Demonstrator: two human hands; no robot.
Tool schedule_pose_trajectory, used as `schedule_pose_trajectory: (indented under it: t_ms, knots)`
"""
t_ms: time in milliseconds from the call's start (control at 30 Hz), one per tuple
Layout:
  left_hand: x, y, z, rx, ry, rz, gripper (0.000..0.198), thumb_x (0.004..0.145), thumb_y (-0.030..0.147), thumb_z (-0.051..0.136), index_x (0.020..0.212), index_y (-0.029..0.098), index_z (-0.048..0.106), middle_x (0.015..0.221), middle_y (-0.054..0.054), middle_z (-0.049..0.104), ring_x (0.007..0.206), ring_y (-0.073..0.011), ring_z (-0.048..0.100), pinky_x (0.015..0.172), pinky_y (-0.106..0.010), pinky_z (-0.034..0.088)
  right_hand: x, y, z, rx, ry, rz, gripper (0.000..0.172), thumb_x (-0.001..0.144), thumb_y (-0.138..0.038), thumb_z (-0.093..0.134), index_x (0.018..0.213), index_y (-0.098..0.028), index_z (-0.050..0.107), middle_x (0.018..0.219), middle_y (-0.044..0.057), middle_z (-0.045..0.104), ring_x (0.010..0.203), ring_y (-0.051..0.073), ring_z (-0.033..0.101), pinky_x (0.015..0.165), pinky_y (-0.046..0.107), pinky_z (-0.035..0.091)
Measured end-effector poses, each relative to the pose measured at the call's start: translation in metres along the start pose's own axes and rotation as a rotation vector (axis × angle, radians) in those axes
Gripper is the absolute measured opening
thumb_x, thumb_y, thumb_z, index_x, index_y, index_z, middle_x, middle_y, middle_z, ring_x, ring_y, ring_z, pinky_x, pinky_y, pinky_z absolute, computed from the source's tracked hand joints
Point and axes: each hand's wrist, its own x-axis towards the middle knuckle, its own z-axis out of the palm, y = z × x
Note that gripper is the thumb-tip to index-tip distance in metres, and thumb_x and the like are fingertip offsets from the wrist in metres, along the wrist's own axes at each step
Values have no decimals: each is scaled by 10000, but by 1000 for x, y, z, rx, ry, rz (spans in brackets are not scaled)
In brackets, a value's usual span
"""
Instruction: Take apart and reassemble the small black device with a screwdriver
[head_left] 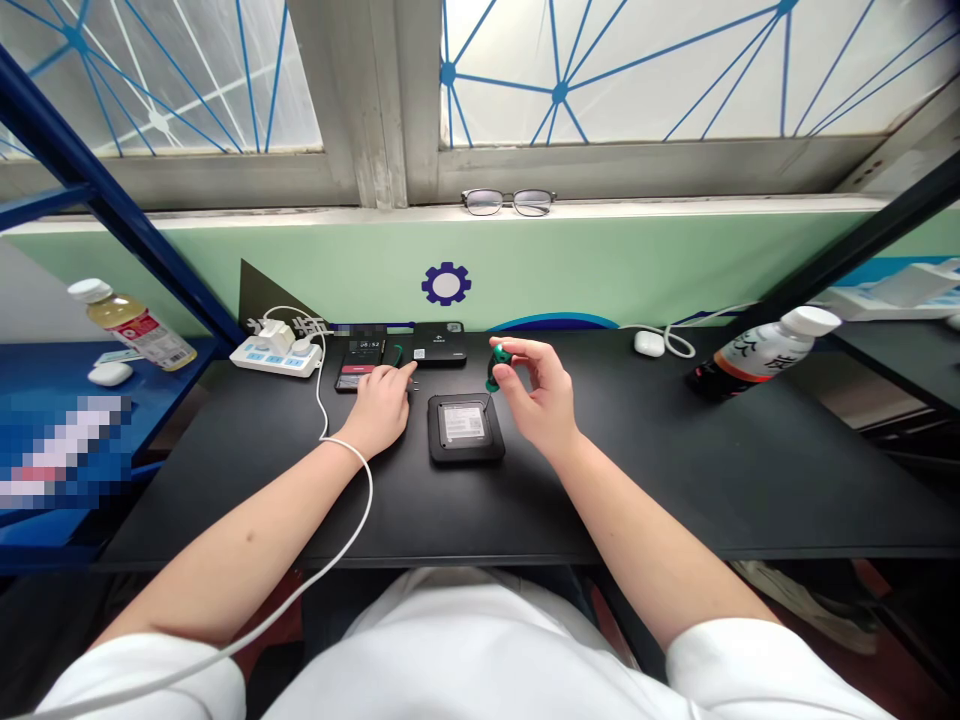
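A black device (466,430) is set flat on the dark surface (675,490), near the middle of the view, with its pale label (459,418) turned up. Its casing is seen in one piece: no part is lifted away, and no inside is shown. At its one-o'clock corner, the thin shaft of a green-handled screwdriver (501,362) is pointed downward; whether the tip is seated in a screw, and which corner screws are in or out, cannot be told. Work at that corner is judged to be under way, with any opening of the casing not yet done. The screwdriver is pinched narrowly between thumb and fingers by the right hand (538,395), between two and three o'clock from the device. Toward nine o'clock, the left hand (379,408) is laid palm down, its fingers loosely bent; whether anything is held beneath them cannot be told. Beyond its fingertips a phone (363,350) is placed toward ten o'clock, and a flat black box (442,345) at eleven. Farther out, a power strip (275,357) is found past the phone, an earbud case (649,344) and a bottle (765,352) toward three, and glasses (510,203) are rested on the ledge (315,222) just past twelve.
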Motion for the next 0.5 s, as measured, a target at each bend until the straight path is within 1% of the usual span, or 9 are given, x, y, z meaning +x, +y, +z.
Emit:
schedule_pose_trajectory:
  t_ms: [100,200,300,400,467,500]
  knots:
    - [0,0,1,-49,-18,14,566,986,140,502,1551,151,527,1288,-166,741,1310,-361,580,1098,-557,469,-3,1,2,70,-33,69,305,1011,-463,741,1242,-307,617,1326,101,808,1163,258,797,975,483,654]
    - [0,-1,2,-73,-29,11,569,985,164,516,1554,147,516,1285,-164,740,1311,-360,575,1111,-564,460,-5,0,3,104,-39,109,386,953,-442,823,1209,-313,565,1343,98,807,1131,251,811,1006,493,652]
    - [0,-2,2,-78,-27,8,570,981,144,496,1551,148,514,1286,-164,738,1309,-358,573,1113,-568,456,-5,0,3,97,-48,119,322,1005,-373,757,1238,-316,541,1381,103,785,1123,240,809,985,481,652]
    - [0,-2,2,-76,-19,7,561,981,140,485,1542,141,517,1300,-169,729,1313,-359,568,1107,-566,456,-4,1,2,45,-54,52,274,1062,-319,638,1330,-315,576,1464,126,713,1206,258,761,965,485,644]
    - [0,-3,2,-74,-15,4,555,982,143,484,1536,145,523,1302,-168,724,1310,-358,569,1105,-561,456,-2,2,0,-11,-42,-22,276,1074,-284,585,1343,-314,637,1455,129,673,1268,282,704,941,486,637]
    - [0,-3,2,-74,-14,4,551,984,146,484,1533,149,526,1298,-166,723,1306,-357,571,1104,-558,456,-1,2,-1,-35,-32,-63,280,1076,-266,566,1330,-317,672,1423,126,658,1268,286,683,925,482,632]
